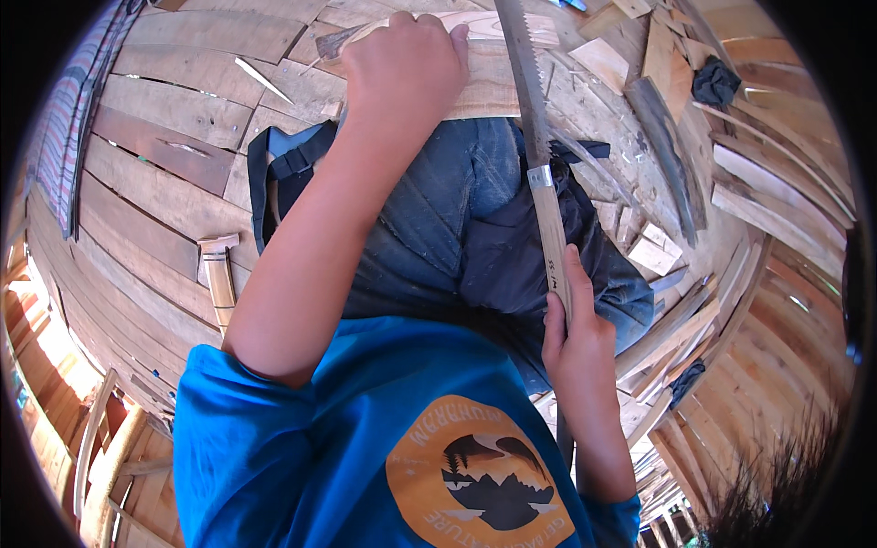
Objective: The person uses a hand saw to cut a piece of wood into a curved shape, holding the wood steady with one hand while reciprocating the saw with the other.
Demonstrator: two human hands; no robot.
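My right hand [580,342] is wrapped round the long, straight wooden handle of a hand saw [550,228]. Its toothed metal blade points away from me and crosses over the right part of a pale wooden board [489,82] at the top of the view. The blade's tip runs out of the picture. On the board's left part, my left hand [406,64] is closed over the wood, knuckles up and thumb to the right; its fingertips are hidden. The board lies just beyond my knees, and I cannot tell whether the teeth touch it.
Offcuts and strips of wood [658,251] litter the plank floor on the right. A dark crumpled bag [715,82] lies among them. On the left are a wooden-handled tool [219,274], a thin sliver [263,80] and a striped cloth [82,100]. A black strap [294,163] lies by my leg.
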